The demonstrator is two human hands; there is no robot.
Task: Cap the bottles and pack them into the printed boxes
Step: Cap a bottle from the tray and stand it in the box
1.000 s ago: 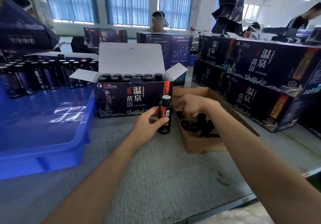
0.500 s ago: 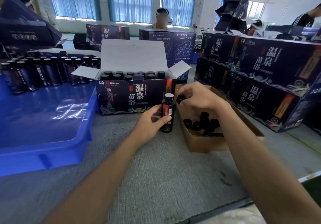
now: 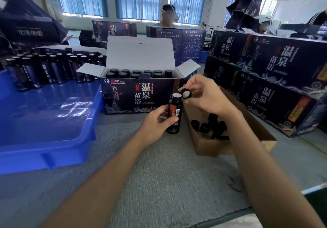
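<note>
A dark bottle (image 3: 175, 114) with a red label and a white-sealed mouth stands upright on the grey table. My left hand (image 3: 155, 123) grips its lower body. My right hand (image 3: 203, 93) pinches a black cap (image 3: 185, 93), white inside showing, tilted just right of and above the bottle mouth. Behind them stands the open printed box (image 3: 134, 97), lid up, with two rows of capped bottles (image 3: 139, 73) inside. More black caps (image 3: 210, 125) lie in a brown cardboard box (image 3: 208, 144) to the right.
A blue plastic tray (image 3: 53, 127) at the left holds several uncapped bottles (image 3: 44, 68) at its far end. Stacked closed printed boxes (image 3: 276, 86) line the right side. Other people sit behind further boxes at the back.
My right hand has lifted out of the brown box with a cap and brought it up beside the bottle mouth. My left hand has kept its hold on the bottle.
</note>
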